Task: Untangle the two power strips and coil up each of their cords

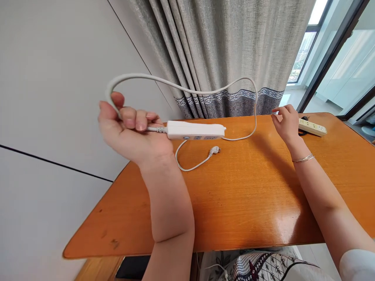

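Observation:
My left hand (129,121) is raised above the table at the left, its fingers closed round the white cord (190,92) of a power strip. The white power strip (195,130) juts out to the right of this hand, held up by its cord end, with a button and sockets along its lower side. From the hand the cord arches over to the right, then drops to the tabletop. Its white plug (215,150) lies on the wood behind the strip. My right hand (284,121) hovers at the right with loosely bent fingers apart, holding nothing visible.
A second, cream power strip (312,127) with a dark cord lies past my right hand. The orange-brown wooden table (234,203) has a rounded left corner. A grey curtain (228,47) hangs behind it, a white panelled wall (52,97) stands left, and glass doors are at right.

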